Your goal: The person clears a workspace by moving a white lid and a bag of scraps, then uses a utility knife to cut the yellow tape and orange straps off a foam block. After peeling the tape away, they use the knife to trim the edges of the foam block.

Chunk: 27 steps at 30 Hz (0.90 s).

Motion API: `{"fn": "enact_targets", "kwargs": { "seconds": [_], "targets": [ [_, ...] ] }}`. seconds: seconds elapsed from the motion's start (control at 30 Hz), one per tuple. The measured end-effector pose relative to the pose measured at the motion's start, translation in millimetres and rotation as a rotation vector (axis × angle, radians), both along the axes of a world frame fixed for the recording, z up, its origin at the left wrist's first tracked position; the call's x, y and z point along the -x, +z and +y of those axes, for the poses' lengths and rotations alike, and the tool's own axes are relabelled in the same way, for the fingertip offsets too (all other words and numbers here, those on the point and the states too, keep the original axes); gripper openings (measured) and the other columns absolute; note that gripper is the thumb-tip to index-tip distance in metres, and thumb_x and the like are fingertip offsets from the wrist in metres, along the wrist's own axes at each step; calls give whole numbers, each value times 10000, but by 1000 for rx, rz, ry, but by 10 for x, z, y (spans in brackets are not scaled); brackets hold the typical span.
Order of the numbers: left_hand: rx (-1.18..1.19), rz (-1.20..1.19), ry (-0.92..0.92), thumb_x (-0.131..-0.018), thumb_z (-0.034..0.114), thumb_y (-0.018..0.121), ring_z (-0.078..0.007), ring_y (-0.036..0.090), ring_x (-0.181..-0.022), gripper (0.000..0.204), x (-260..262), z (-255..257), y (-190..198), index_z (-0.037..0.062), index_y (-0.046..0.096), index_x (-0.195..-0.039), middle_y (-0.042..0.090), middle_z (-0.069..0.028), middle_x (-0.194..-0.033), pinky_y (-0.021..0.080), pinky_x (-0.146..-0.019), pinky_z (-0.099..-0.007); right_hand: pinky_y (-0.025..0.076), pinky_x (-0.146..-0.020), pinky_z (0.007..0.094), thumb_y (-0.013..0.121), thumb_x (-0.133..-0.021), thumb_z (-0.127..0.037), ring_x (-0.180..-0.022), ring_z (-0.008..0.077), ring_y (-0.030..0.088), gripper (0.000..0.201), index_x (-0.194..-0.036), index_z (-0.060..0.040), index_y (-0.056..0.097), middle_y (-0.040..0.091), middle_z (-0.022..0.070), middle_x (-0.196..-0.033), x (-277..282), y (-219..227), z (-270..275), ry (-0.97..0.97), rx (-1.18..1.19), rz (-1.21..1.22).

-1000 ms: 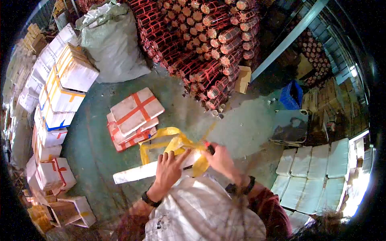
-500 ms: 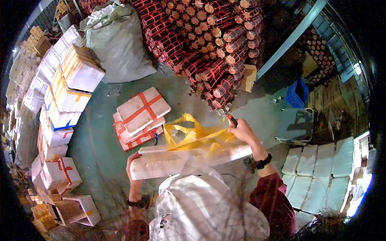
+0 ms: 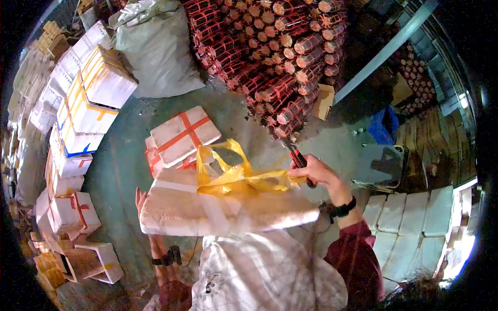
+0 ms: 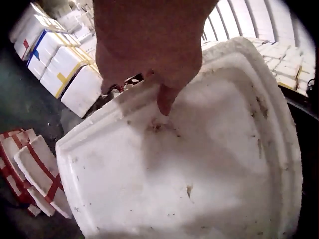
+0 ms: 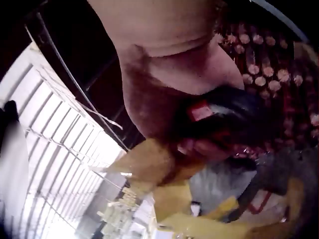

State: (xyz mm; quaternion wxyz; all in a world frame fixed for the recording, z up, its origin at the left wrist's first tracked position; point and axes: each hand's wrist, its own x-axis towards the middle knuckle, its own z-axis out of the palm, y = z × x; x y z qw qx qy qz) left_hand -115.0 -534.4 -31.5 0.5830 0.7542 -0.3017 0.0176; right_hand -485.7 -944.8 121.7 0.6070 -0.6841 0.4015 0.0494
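Note:
A white foam box lid (image 3: 176, 207) is tilted up in front of my body. My left hand (image 3: 140, 200) grips its left edge; in the left wrist view the thumb (image 4: 166, 99) presses on the lid's recessed inner face, while the other fingers are mostly hidden behind the rim. My right hand (image 3: 319, 172) grips a tool with red and black handles (image 3: 299, 158), its narrow end pointing away from me. Loose, crumpled yellow tape (image 3: 239, 171) stretches from the lid to the right hand's fingers. In the right wrist view the tape (image 5: 172, 199) hangs below that hand.
Lids crossed with red tape (image 3: 187, 136) lie on the floor ahead. Stacked foam boxes (image 3: 85, 127) line the left. A large whitish sack (image 3: 155, 57) and piled red-netted bundles (image 3: 290, 78) stand at the back. White blocks (image 3: 410, 212) are stacked at the right.
The left hand has gone from the tape area to the lid's left edge, and the lid has tilted up. The right hand has moved right with the tool, and the yellow tape is pulled loose alongside.

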Motion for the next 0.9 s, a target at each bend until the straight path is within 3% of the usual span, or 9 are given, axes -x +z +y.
{"fn": "enact_targets", "kwargs": {
  "seconds": [0.13, 0.2, 0.27, 0.37, 0.57, 0.6, 0.73, 0.83, 0.9],
  "targets": [
    [395, 1048, -26, -967, 385, 575, -331, 533, -1235, 470, 188, 335, -227, 29, 525, -1271, 516, -175, -1377, 439, -1039, -484, 414, -538, 248, 782, -817, -251, -580, 73, 504, 237, -878, -73, 638, 570, -28, -710, -190, 228, 444, -53, -136, -344],
    [597, 1403, -19, -940, 615, 508, -394, 522, -1231, 696, 649, 189, 398, 37, 486, -1328, 520, -179, -1362, 463, -997, -530, 428, -575, 252, 781, -817, -252, -608, 78, 514, 237, -868, -74, 634, 568, -36, -711, -338, 444, 658, -24, -73, -386],
    [522, 1445, -47, -943, 631, 480, -439, 490, -1259, 774, 1103, -76, 897, 34, 390, -1427, 435, -183, -1460, 457, -959, -623, 442, -645, 262, 781, -820, -256, -669, 86, 531, 235, -838, -73, 636, 581, -43, -738, -437, 687, 801, -46, -124, -319],
    [6, 1106, -345, -918, 622, 546, -408, 507, -1245, 808, 1596, -575, 1340, 54, 352, -1458, 354, -187, -1488, 492, -933, -579, 441, -661, 262, 784, -822, -262, -696, 83, 535, 237, -839, -77, 637, 596, -35, -770, -548, 811, 899, -12, -78, -251],
    [-207, 1663, -400, -904, 503, 651, -395, 548, -1172, 781, 1279, -1484, 1150, 54, 340, -1463, 402, -171, -1417, 531, -865, -520, 409, -633, 249, 800, -808, -195, -703, 67, 518, 221, -867, -46, 648, 591, -37, -775, -503, 586, 1041, -75, -219, -349],
    [-235, 1630, -541, -875, 461, 705, -365, 598, -1060, 716, 1279, -1566, 1102, 61, 415, -1394, 521, -154, -1301, 539, -817, -498, 413, -639, 251, 799, -811, -201, -705, 68, 519, 226, -870, -44, 647, 590, -36, -774, -470, 602, 1046, -54, -194, -323],
    [-288, 1438, -261, -824, 373, 737, -287, 654, -856, 520, 1452, -1900, 686, 74, 561, -1212, 645, -105, -1039, 548, -661, -410, 435, -664, 251, 798, -813, -223, -716, 71, 527, 237, -878, -52, 647, 588, -26, -766, -405, 779, 1040, 22, -190, -242],
    [-152, 1383, -246, -807, 303, 724, -254, 666, -757, 451, 1430, -2015, 293, 73, 590, -1171, 667, -75, -947, 531, -596, -349, 449, -665, 251, 798, -803, -204, -709, 73, 537, 223, -867, -56, 643, 589, -32, -764, -335, 515, 1021, -62, -173, -332],
    [-153, 524, -658, -782, 160, 699, -248, 674, -704, 362, 1204, -1821, -635, 75, 612, -1123, 670, -56, -852, 533, -589, -333, 453, -664, 250, 796, -801, -186, -710, 72, 547, 212, -865, -55, 642, 593, -34, -768, -251, 366, 965, -186, -195, -366]
  ]
}}
